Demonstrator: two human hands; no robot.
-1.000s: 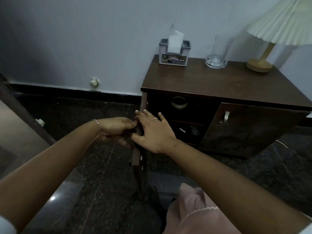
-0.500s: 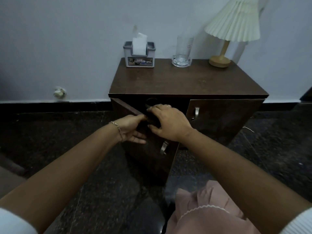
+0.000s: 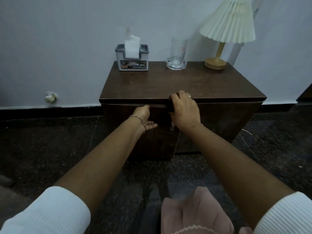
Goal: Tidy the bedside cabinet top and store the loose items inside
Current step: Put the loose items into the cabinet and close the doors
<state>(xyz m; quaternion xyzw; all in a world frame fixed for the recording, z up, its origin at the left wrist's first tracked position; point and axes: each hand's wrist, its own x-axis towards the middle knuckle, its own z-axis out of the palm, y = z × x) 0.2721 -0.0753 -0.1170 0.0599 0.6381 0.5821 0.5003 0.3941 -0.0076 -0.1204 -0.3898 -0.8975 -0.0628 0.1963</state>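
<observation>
The dark wooden bedside cabinet stands against the wall. Its left door is almost flush with the front, with a thin gap along its right edge. My left hand lies flat against the door's face near the top, fingers spread. My right hand curls over the door's upper right corner, just under the cabinet top, above the metal handle. The right door is closed. The cabinet's inside is hidden.
At the back of the top stand a grey tissue box, a clear glass and a lamp with a pleated shade. The floor is dark stone. Pink cloth lies on my lap.
The left door has swung from wide open to almost closed, with both hands following it. The shelves and items seen inside earlier are now hidden.
</observation>
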